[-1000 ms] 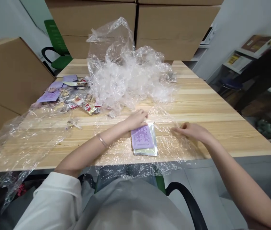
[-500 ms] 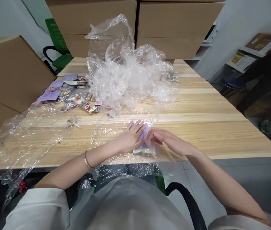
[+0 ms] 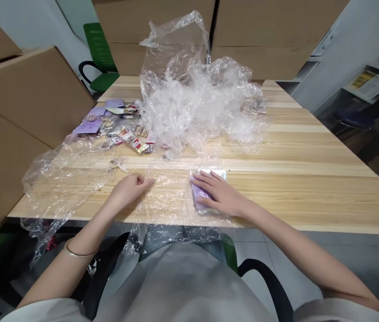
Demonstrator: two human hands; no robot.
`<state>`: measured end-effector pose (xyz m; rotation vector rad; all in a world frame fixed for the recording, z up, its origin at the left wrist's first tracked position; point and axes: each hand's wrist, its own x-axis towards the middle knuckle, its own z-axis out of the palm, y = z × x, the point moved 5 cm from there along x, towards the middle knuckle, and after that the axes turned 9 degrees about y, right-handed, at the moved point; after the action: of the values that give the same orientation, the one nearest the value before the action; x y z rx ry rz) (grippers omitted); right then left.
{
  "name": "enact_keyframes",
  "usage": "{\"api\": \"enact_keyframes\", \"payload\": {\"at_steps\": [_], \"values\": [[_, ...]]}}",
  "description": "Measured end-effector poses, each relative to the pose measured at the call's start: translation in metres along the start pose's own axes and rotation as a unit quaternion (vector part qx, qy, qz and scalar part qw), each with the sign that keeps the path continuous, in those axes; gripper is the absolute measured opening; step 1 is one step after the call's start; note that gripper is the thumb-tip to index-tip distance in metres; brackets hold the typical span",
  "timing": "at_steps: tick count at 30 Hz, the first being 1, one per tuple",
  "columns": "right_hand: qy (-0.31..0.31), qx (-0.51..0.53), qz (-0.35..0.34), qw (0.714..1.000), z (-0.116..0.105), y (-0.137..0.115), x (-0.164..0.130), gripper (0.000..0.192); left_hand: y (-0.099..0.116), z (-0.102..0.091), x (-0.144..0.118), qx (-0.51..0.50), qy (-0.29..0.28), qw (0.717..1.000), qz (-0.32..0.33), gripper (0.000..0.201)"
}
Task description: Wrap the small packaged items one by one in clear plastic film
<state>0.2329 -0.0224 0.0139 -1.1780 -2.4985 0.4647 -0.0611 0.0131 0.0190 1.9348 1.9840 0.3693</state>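
A flat packet point(image 3: 197, 194) with a purple face lies near the table's front edge, partly hidden by my right hand point(image 3: 222, 195). That hand rests on it with the fingers spread and stretched out. Clear plastic film point(image 3: 167, 197) extends from the packet leftward and hangs over the front edge. At the film's left side, my left hand point(image 3: 129, 191) is closed in a pinch on it, thumb against the curled fingers. Behind the left hand lies a small crumpled scrap point(image 3: 118, 165), too small to name.
A big heap of crumpled clear plastic point(image 3: 192, 103) covers the table's back middle. Purple cards point(image 3: 89, 126) and several small packets point(image 3: 139, 145) lie to its left. More film point(image 3: 65, 174) drapes over the front left edge. Cardboard boxes point(image 3: 25, 94) stand at the left and back.
My left hand has left the packet, moved left and closed on the film. My right hand has gone from curled at the packet's right side to flat on top. The view has shifted left.
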Motion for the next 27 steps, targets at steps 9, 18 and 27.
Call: {"api": "enact_keyframes", "payload": {"at_steps": [9, 18, 27], "values": [[0.056, -0.071, 0.025, 0.996, 0.003, -0.005, 0.015, 0.069, 0.015, 0.004, -0.002, -0.234, -0.074, 0.969, 0.002, 0.029], [0.005, -0.059, -0.012, 0.998, 0.024, -0.004, 0.026, 0.079, 0.143, 0.006, -0.011, -0.475, -0.187, 0.859, 0.043, 0.012], [0.266, 0.125, 0.076, 0.953, -0.028, 0.034, -0.015, 0.026, 0.202, 0.071, 0.006, -0.503, -0.256, 0.823, 0.062, 0.014]]}}
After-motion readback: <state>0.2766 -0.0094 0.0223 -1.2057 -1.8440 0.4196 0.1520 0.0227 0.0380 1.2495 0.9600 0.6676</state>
